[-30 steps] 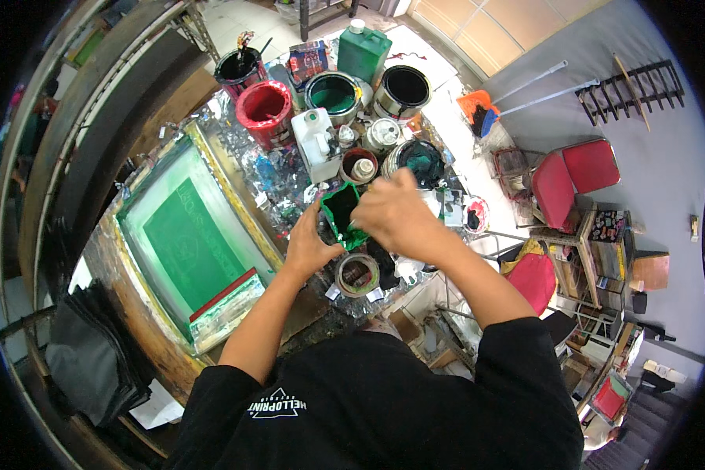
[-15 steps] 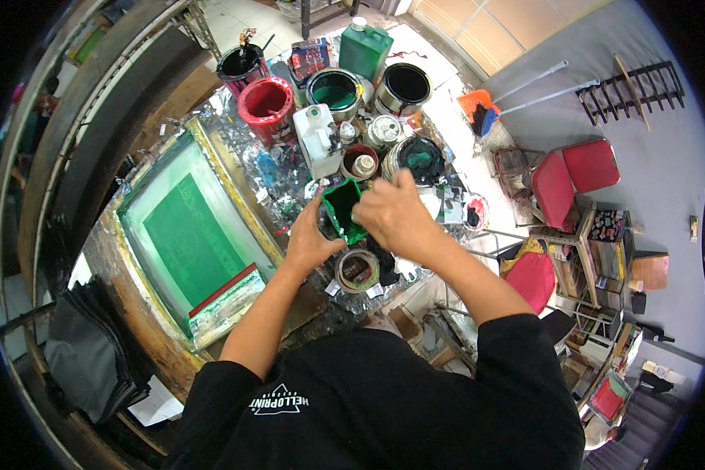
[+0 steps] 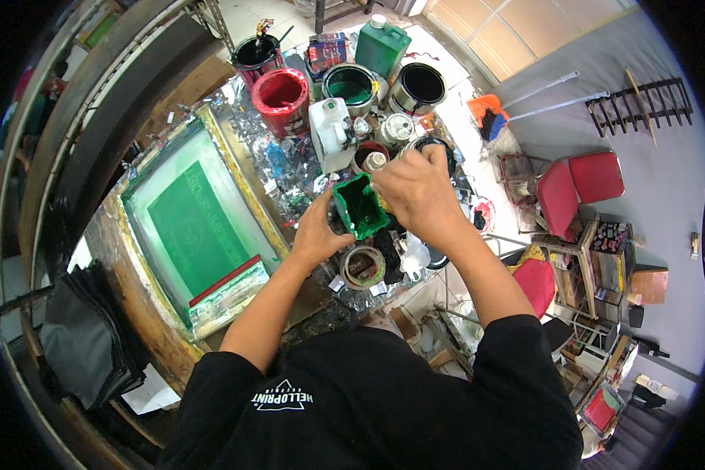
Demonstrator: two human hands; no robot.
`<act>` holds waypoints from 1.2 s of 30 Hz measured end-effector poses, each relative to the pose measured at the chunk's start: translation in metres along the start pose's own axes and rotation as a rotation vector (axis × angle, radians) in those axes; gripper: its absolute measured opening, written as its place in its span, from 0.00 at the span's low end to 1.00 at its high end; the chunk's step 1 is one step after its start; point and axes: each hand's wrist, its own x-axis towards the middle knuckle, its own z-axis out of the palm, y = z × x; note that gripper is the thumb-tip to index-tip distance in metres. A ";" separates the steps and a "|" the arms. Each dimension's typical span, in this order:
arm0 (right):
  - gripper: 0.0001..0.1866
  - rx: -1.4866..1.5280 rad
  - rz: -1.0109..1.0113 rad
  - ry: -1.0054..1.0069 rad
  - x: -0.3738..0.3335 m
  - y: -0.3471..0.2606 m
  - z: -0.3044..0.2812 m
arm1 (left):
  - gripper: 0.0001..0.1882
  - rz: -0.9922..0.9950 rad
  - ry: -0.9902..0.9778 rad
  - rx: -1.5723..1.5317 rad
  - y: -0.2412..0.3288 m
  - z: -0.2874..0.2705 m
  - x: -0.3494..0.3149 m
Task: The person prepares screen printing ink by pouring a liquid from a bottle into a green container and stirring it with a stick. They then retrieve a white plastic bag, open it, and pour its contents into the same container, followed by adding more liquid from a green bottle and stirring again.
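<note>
My left hand [image 3: 319,233] grips a square, green-smeared ink container [image 3: 366,222] by its near left side, thumb along the near edge. Dark green ink coats the inside walls. My right hand [image 3: 421,194] is closed at the container's right rim; what its fingers hold, if anything, is hidden. Just nearer to me stands a round, open, ink-stained jar [image 3: 363,267]. Beyond the hands are a small white-capped bottle [image 3: 375,162] in a dark red pot and a dark ink tin partly covered by my right hand.
A framed printing screen [image 3: 198,227] with a red-edged squeegee [image 3: 225,291] lies at the left. Paint cans, including a red bucket [image 3: 280,102], a white jug [image 3: 330,133] and a green jug [image 3: 382,45], crowd the far table. Black sheets [image 3: 86,337] are stacked at lower left; red chairs [image 3: 558,194] stand right.
The view has shifted slightly. The container's opening now shows more of its inside, and my right hand has moved a little away from me at the rim. My left hand keeps its grip.
</note>
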 end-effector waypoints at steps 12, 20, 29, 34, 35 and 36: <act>0.05 0.095 0.044 -0.186 -0.022 -0.026 0.012 | 0.56 0.070 0.040 -0.077 -0.015 0.009 0.001; 0.05 0.064 0.112 -0.035 -0.024 -0.027 0.019 | 0.51 0.050 0.071 -0.084 -0.012 0.012 -0.001; 0.05 0.118 0.190 0.023 -0.028 -0.029 0.037 | 0.48 0.030 0.065 -0.092 -0.006 0.009 0.002; 0.05 0.032 0.238 0.137 -0.001 -0.026 0.000 | 0.48 0.076 0.085 -0.062 -0.015 0.007 -0.002; 0.05 0.073 0.180 0.083 -0.005 -0.028 0.011 | 0.49 0.066 0.081 -0.054 -0.014 0.007 -0.003; 0.05 0.093 0.130 0.036 -0.011 -0.027 0.022 | 0.49 0.073 0.076 -0.059 -0.010 0.008 0.000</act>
